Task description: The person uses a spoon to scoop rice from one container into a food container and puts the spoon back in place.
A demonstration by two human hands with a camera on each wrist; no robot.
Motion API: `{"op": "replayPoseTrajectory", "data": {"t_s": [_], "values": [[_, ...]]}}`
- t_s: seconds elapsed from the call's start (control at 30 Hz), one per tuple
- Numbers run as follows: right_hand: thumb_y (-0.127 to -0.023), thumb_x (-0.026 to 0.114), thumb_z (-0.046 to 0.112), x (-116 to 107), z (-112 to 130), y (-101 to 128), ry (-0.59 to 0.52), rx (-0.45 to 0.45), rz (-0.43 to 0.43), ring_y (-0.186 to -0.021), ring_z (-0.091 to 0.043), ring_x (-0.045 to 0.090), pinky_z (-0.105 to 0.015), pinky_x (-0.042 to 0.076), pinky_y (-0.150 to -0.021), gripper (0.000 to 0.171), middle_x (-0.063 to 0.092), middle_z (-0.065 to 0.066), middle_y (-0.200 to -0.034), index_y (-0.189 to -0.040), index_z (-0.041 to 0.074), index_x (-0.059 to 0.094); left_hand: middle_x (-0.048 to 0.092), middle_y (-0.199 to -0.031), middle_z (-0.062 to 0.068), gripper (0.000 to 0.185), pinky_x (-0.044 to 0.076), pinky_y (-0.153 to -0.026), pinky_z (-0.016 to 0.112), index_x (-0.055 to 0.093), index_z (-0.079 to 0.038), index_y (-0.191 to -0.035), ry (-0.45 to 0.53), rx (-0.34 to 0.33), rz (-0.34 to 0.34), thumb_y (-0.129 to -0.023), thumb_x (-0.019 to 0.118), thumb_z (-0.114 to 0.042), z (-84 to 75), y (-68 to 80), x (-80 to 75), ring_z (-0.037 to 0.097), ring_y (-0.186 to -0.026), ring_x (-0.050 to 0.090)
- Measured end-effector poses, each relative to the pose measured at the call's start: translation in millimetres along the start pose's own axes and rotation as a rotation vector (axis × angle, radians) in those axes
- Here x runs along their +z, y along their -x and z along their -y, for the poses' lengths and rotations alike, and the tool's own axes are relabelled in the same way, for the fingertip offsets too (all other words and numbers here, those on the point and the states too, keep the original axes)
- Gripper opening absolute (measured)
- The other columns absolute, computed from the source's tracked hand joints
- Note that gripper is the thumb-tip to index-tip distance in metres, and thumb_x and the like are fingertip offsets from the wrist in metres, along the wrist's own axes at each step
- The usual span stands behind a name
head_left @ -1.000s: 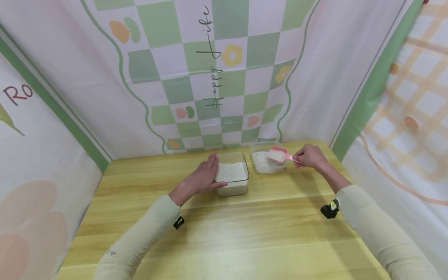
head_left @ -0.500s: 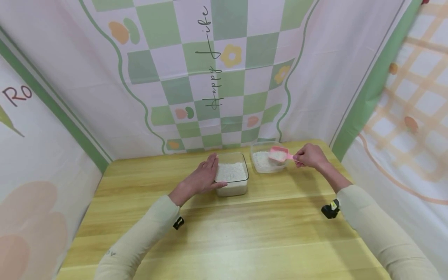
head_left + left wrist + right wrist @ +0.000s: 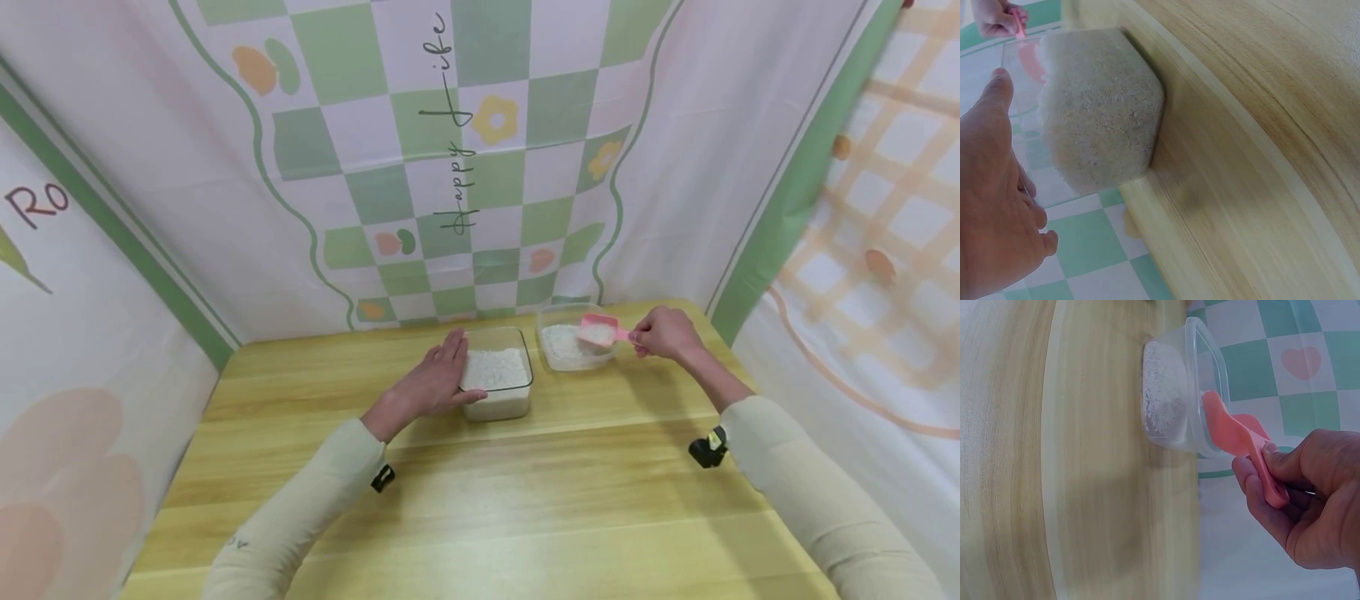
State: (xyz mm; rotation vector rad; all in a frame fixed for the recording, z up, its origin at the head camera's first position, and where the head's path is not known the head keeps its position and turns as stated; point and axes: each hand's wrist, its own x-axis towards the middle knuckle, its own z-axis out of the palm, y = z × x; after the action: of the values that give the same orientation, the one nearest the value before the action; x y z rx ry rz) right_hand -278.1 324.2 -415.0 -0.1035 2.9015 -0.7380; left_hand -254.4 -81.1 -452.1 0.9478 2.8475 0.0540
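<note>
My right hand (image 3: 663, 333) pinches the handle of a pink scoop (image 3: 1235, 434) between thumb and fingers. White rice lies in the scoop, which hangs over a clear plastic container (image 3: 576, 363) partly filled with rice. In the right wrist view the scoop is level with that container's rim (image 3: 1192, 381). My left hand (image 3: 431, 379) rests with straight fingers against the left side of a clear square container (image 3: 498, 408) with a dark rim. Rice (image 3: 1100, 112) fills much of it, as the left wrist view shows through its wall.
Both containers stand near the back edge of a wooden table (image 3: 480, 508). A curtain (image 3: 495, 183) with green checks hangs right behind them, and further cloth hangs on both sides. Black devices (image 3: 707, 450) are strapped at the wrists.
The scoop has shifted very slightly to the right over the plastic container. My left hand and both containers have stayed in place.
</note>
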Motion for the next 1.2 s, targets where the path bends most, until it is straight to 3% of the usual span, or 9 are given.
{"op": "replayPoseTrajectory", "data": {"t_s": [0.63, 1.2], "values": [[-0.095, 0.062, 0.011, -1.5, -0.2, -0.2, 0.055, -0.017, -0.009, -0.065, -0.016, 0.069, -0.032, 0.057, -0.062, 0.024, 0.075, -0.009, -0.075, -0.104, -0.009, 0.073, -0.001, -0.166, 0.025, 0.102, 0.02, -0.125, 0.046, 0.005, 0.008, -0.157, -0.012, 0.003, 0.003, -0.098, 0.037, -0.069, -0.8, 1.1, -2.0, 0.031, -0.156, 0.0], [-0.095, 0.062, 0.01, -3.5, 9.5, 2.4, 0.1, -0.012, -0.027, -0.06, -0.017, 0.06, -0.026, 0.045, -0.051, 0.022, 0.074, -0.009, -0.073, -0.103, -0.007, 0.074, 0.0, -0.166, 0.025, 0.102, 0.019, -0.125, 0.047, 0.005, 0.008, -0.157, -0.001, 0.007, -0.005, -0.098, 0.037, -0.068, -0.1, 2.6, -1.5, 0.031, -0.156, 0.0]]}}
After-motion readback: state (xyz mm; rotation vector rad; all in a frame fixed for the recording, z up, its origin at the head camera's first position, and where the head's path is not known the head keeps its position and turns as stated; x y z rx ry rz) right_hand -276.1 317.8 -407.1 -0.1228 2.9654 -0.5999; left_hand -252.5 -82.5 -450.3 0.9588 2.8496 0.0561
